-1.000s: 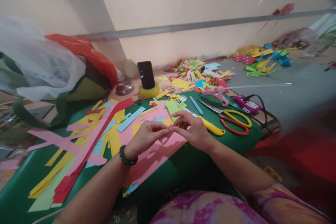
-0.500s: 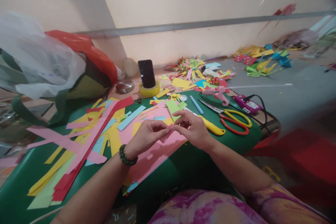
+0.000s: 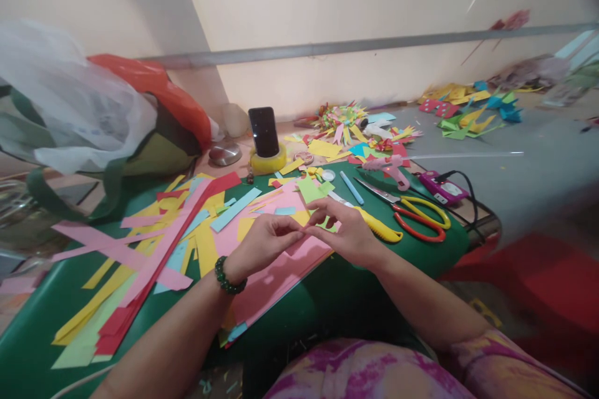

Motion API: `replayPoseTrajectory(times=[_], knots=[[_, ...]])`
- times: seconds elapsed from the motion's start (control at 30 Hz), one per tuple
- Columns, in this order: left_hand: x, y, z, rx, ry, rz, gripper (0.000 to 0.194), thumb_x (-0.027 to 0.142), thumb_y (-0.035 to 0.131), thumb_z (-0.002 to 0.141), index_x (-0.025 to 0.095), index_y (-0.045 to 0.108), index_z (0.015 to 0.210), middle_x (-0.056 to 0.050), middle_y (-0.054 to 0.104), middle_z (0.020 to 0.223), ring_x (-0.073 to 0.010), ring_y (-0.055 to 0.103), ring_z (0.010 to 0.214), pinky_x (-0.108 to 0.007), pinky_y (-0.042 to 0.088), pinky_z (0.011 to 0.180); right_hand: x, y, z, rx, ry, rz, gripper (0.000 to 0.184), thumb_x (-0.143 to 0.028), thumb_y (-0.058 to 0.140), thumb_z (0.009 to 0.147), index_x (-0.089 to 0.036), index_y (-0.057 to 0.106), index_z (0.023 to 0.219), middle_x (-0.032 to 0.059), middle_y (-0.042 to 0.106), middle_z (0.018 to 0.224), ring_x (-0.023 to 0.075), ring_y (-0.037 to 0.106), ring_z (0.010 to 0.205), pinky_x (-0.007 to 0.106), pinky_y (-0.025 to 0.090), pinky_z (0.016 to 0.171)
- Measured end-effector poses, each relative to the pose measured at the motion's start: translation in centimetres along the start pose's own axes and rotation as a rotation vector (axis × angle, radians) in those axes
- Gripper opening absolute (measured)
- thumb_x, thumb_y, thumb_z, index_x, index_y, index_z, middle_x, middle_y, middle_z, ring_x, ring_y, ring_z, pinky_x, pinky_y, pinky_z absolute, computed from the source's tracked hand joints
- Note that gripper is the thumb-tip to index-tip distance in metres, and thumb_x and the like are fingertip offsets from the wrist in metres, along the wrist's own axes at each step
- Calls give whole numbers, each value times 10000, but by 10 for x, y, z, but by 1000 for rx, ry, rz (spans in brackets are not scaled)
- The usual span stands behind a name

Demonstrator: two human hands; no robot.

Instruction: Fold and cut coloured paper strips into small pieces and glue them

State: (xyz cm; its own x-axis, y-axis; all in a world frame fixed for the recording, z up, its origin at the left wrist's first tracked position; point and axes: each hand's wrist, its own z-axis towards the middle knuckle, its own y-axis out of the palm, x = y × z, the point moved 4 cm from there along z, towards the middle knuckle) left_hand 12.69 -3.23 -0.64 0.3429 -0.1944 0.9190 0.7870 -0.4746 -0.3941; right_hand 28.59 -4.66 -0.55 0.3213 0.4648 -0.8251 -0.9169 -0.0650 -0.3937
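Observation:
My left hand (image 3: 271, 240) and my right hand (image 3: 344, 227) meet fingertip to fingertip above a stack of pink paper sheets (image 3: 262, 293). Thumb and index finger of each are pinched together on what looks like a small piece of pink paper (image 3: 305, 232), mostly hidden by the fingers. Beyond the fingertips lies a light green paper piece (image 3: 309, 188). A yellow-handled cutter (image 3: 381, 226) rests just right of my right hand, with scissors (image 3: 418, 215) with red and yellow handles farther right. A blue pen (image 3: 350, 187) lies behind the cutter.
Coloured paper strips (image 3: 159, 249) spread across the green work surface (image 3: 42, 318) at left. A phone (image 3: 263, 131) stands in a yellow tape roll (image 3: 269, 161). A pink glue gun (image 3: 393, 169) and a purple power socket (image 3: 442, 187) with a cable sit at right. Bags (image 3: 107, 106) stand at left.
Both hands keep their pinch at nearly the same place, with the fingertips slightly closer together. The whole view has shifted slightly; the things on the table stay put.

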Motion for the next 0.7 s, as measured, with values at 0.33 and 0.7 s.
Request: replayPoseTrajectory(times=[0.33,0.7], knots=[[1,4,-1,113,-187,-418,434,388,794,617,182,606,951,-12,608,865,-138,568,765,-252,469,661,11,-1,-1,432,205,501,332,-379,765,678,-224,559,888,-34,619,700,121,604,612,272,546,564],[0,9,-3,253,-162,-563,299,418,755,641,162,600,627,11,586,606,-110,507,597,-252,415,601,14,31,-12,429,302,708,375,-354,765,643,-226,525,902,-56,584,643,80,505,490,223,451,468]])
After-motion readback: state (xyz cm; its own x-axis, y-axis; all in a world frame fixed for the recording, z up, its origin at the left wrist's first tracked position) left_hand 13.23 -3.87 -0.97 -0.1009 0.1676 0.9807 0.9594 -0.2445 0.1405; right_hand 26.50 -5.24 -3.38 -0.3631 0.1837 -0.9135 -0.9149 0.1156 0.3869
